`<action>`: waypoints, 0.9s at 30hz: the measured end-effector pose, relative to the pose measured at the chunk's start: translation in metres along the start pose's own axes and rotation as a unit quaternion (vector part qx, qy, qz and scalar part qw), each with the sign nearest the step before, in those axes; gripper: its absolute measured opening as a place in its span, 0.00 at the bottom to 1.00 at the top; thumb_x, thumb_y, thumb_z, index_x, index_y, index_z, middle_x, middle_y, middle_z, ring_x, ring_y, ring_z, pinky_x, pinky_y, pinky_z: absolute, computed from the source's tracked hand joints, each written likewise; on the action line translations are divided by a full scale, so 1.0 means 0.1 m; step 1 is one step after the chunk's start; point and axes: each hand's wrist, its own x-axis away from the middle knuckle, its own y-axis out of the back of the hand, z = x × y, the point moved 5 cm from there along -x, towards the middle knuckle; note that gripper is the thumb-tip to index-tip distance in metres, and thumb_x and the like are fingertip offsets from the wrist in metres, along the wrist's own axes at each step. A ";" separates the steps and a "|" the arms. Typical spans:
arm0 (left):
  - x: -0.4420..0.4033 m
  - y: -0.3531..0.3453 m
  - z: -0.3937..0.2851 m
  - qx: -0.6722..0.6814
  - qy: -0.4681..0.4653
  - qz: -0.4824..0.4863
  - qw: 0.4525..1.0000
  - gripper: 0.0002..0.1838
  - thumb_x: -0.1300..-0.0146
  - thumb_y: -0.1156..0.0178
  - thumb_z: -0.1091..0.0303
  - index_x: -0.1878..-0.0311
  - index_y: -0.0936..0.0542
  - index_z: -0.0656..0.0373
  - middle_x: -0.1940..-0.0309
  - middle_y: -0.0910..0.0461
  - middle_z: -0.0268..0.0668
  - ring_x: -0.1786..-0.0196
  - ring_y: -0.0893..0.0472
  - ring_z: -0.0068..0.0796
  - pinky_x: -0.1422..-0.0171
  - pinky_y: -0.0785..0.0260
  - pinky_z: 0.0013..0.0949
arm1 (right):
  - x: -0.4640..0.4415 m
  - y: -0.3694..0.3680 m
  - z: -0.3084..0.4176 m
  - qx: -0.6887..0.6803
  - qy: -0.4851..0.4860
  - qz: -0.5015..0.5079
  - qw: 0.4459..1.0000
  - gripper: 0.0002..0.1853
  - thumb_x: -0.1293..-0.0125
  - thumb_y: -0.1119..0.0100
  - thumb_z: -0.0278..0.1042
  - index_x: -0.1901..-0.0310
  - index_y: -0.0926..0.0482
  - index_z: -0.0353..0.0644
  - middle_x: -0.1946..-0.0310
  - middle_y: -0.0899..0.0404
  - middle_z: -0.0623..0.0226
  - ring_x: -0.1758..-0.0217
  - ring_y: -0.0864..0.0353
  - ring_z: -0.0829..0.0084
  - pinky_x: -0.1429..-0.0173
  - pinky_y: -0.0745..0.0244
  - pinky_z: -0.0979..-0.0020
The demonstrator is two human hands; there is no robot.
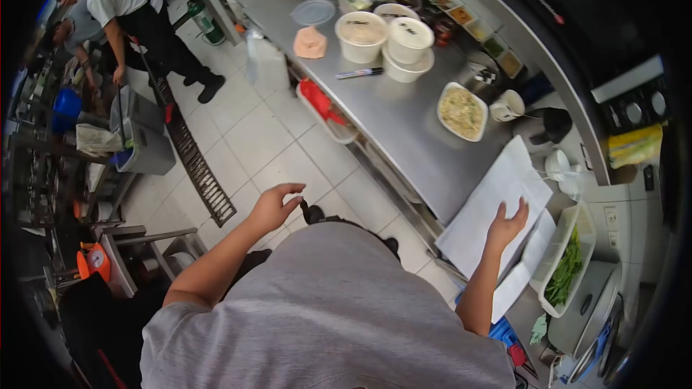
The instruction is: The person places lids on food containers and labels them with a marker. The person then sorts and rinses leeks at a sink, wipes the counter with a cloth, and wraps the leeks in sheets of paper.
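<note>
My left hand (276,206) is in the air over the tiled floor, its fingers apart and nothing in it. Above the white paper sheets (486,205) at the right end of the steel counter, my right hand (508,226) is raised with spread fingers, also holding nothing. A white dish of noodle-like food (462,112) stands on the counter beyond the sheets. To the right of them is a clear bin of green vegetables (566,266).
Lidded white tubs (362,37), a marker (360,73) and a pink lump (310,42) are on the steel counter (404,137). Two people (133,11) work at the upper left beside a grey bin (148,130). A floor drain grate (191,158) crosses the tiles.
</note>
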 end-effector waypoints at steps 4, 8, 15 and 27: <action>-0.14 1.20 -0.59 -0.069 -0.067 -0.055 0.994 0.20 0.40 0.37 0.66 0.43 0.23 0.55 0.43 0.23 0.42 0.40 0.24 0.40 0.36 0.34 0.36 | -0.14 -0.02 2.04 -0.461 -0.033 0.117 0.879 0.22 0.37 0.40 0.25 0.40 0.28 0.33 0.40 0.28 0.57 0.37 0.28 0.67 0.35 0.32 0.67; 0.49 2.70 -1.79 0.142 -0.474 -0.207 0.844 0.28 0.34 0.52 0.59 0.37 0.32 0.71 0.39 0.28 0.44 0.38 0.27 0.40 0.30 0.40 0.37 | -0.40 1.30 4.09 -0.651 0.257 -0.020 0.714 0.20 0.31 0.49 0.32 0.41 0.28 0.32 0.44 0.25 0.53 0.48 0.23 0.64 0.43 0.27 0.65; 0.70 3.53 -2.17 -0.051 -0.595 -0.243 0.764 0.27 0.34 0.50 0.55 0.38 0.30 0.65 0.36 0.31 0.40 0.34 0.33 0.37 0.28 0.47 0.43 | -0.27 1.48 5.63 -0.666 0.582 -0.058 0.462 0.22 0.31 0.47 0.36 0.40 0.29 0.32 0.40 0.27 0.51 0.50 0.23 0.63 0.44 0.27 0.61; -0.46 4.56 -1.51 -0.115 -0.492 -0.365 0.782 0.25 0.34 0.48 0.49 0.39 0.27 0.53 0.32 0.36 0.33 0.28 0.42 0.32 0.25 0.57 0.52 | -0.78 -0.33 7.30 -0.735 0.608 0.058 0.295 0.25 0.32 0.49 0.41 0.40 0.30 0.32 0.40 0.28 0.50 0.45 0.26 0.60 0.41 0.30 0.59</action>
